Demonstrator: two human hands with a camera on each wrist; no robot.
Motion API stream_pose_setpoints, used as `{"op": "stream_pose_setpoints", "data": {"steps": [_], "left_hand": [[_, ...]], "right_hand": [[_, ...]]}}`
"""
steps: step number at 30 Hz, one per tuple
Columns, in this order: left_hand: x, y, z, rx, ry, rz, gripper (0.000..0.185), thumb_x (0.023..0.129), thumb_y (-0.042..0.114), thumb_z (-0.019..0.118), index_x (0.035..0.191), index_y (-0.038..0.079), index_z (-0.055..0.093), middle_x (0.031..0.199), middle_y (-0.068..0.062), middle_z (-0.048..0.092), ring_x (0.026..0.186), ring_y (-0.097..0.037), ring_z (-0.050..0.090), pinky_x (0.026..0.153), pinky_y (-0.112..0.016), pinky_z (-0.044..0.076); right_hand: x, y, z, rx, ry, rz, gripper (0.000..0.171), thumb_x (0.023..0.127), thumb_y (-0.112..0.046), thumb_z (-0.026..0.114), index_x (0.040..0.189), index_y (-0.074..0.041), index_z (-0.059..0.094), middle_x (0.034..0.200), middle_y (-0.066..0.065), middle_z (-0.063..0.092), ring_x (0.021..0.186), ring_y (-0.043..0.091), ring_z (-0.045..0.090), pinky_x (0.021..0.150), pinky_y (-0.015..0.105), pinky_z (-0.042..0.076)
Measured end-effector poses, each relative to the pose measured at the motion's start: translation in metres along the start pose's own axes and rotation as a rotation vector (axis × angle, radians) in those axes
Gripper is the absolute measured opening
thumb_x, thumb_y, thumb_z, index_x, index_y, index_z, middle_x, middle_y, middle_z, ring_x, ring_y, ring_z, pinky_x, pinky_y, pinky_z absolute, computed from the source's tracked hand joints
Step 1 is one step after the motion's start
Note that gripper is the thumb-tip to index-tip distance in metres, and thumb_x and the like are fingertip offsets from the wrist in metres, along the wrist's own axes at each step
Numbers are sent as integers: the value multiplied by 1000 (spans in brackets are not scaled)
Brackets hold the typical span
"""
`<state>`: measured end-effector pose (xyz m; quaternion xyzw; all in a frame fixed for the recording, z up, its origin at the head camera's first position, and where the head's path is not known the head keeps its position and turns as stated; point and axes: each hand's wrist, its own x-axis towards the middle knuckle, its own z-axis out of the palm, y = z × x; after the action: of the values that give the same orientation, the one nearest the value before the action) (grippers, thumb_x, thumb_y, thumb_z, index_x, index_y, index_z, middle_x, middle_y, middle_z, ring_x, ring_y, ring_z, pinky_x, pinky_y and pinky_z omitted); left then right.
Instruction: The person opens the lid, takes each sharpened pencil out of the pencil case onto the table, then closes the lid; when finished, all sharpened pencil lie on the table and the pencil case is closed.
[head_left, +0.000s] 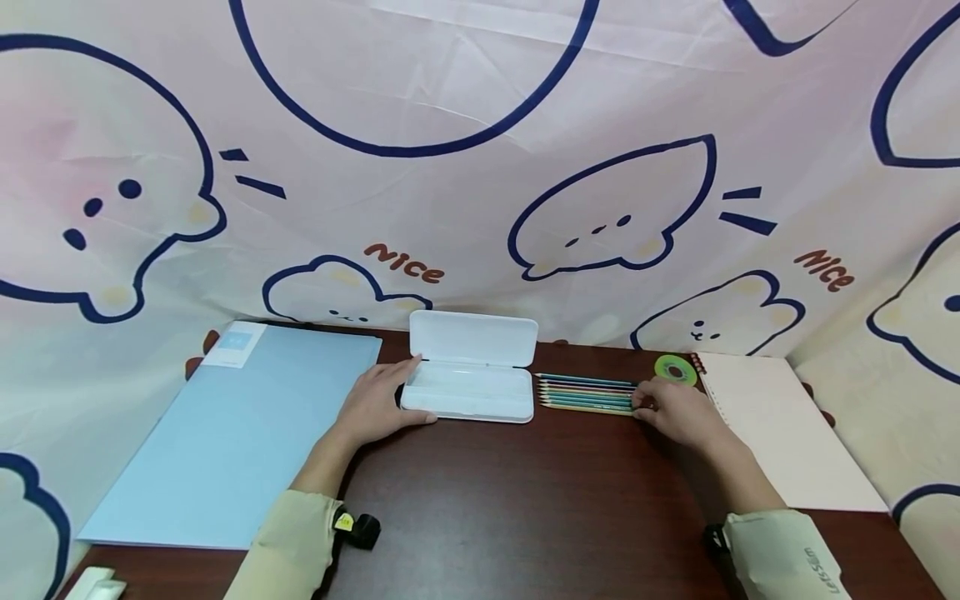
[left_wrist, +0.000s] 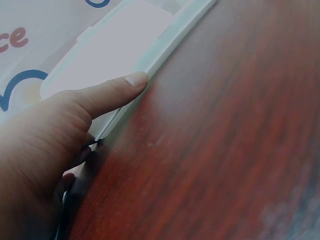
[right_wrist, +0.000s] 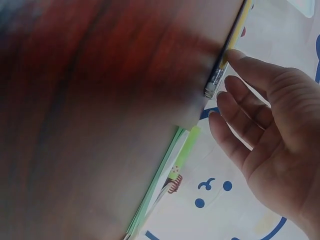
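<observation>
From the head camera, our left hand (head_left: 378,406) steadies the open pencil case (head_left: 470,373) on the table (head_left: 525,500), thumb and fingers loosely spread along its left end. Our right hand (head_left: 675,411) rests on the blunt ends of the coloured pencils (head_left: 587,394), just right of the case; we should square those ends before gathering.

At the left wrist, our thumb (left_wrist: 112,92) presses the case's rim.

At the right wrist, relaxed fingertips (right_wrist: 235,57) touch a pencil's metal end (right_wrist: 216,85); a light, even push seems best.
</observation>
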<state>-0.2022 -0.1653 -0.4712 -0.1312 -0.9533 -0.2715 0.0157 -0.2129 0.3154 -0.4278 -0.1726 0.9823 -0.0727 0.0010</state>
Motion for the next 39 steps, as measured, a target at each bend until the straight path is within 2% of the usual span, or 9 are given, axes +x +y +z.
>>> {"op": "stream_pose_setpoints", "data": {"steps": [4, 9, 13, 19, 22, 27, 30, 34, 39], "left_hand": [[0, 0, 0, 5, -7, -2, 104, 76, 62, 80, 159, 18, 36, 157, -10, 48, 139, -37, 44, 116, -60, 32], [0, 0, 0, 10, -7, 4, 103, 77, 63, 79, 159, 18, 36, 157, -10, 48, 139, -37, 44, 116, -60, 32], [0, 0, 1, 10, -3, 2, 103, 76, 63, 79, 159, 18, 37, 157, -9, 48, 139, -36, 45, 116, -59, 32], [0, 0, 3, 1, -6, 7, 104, 76, 64, 79, 159, 18, 36, 157, -10, 48, 139, -37, 45, 115, -61, 33], [0, 0, 3, 5, -9, 2, 105, 76, 64, 79, 159, 19, 35, 157, -9, 48, 139, -36, 44, 116, -60, 33], [0, -2, 2, 0, -7, -5, 104, 75, 62, 80, 160, 20, 35, 157, -8, 49, 139, -36, 44, 116, -60, 33], [-1, -1, 1, -19, -14, -32, 111, 74, 63, 81, 162, 22, 28, 155, -12, 50, 139, -37, 44, 113, -62, 35], [0, 0, 1, -48, -2, -87, 127, 70, 65, 84, 165, 25, 10, 152, -13, 52, 140, -39, 44, 111, -64, 37], [2, 1, 1, -82, 4, -115, 143, 66, 65, 87, 165, 20, -6, 154, -4, 53, 144, -40, 40, 114, -64, 34]], "right_hand": [[2, -4, -3, 38, -2, -1, 10, 89, -19, 78, 86, -20, 68, 81, -5, 63, 72, 12, 52, 66, 35, 47], [8, -15, -8, 184, 17, -11, 3, 95, -21, 72, 94, -18, 73, 92, -4, 71, 78, 12, 57, 70, 35, 49], [17, -28, -11, 270, 47, -35, 14, 99, -25, 67, 107, -17, 75, 105, 0, 74, 87, 14, 62, 78, 38, 53], [29, -45, -14, 325, 80, -60, 26, 102, -32, 62, 117, -14, 74, 115, 3, 74, 96, 20, 65, 86, 44, 55], [37, -53, -15, 346, 71, -49, 34, 103, -37, 60, 125, -15, 72, 125, 7, 72, 111, 27, 66, 94, 51, 54], [56, -72, -15, 414, 53, -19, 52, 105, -46, 52, 144, -13, 58, 143, 12, 62, 132, 36, 58, 106, 57, 48], [68, -85, -13, 463, 45, 25, 61, 105, -48, 49, 153, -11, 46, 149, 15, 56, 135, 38, 55, 109, 56, 46], [81, -101, -9, 535, 16, 79, 69, 106, -49, 45, 160, -9, 29, 157, 17, 46, 139, 39, 51, 112, 55, 43], [89, -116, -5, 619, -11, 12, 68, 108, -46, 41, 161, -5, 26, 157, 19, 45, 140, 39, 50, 113, 55, 42]]}}
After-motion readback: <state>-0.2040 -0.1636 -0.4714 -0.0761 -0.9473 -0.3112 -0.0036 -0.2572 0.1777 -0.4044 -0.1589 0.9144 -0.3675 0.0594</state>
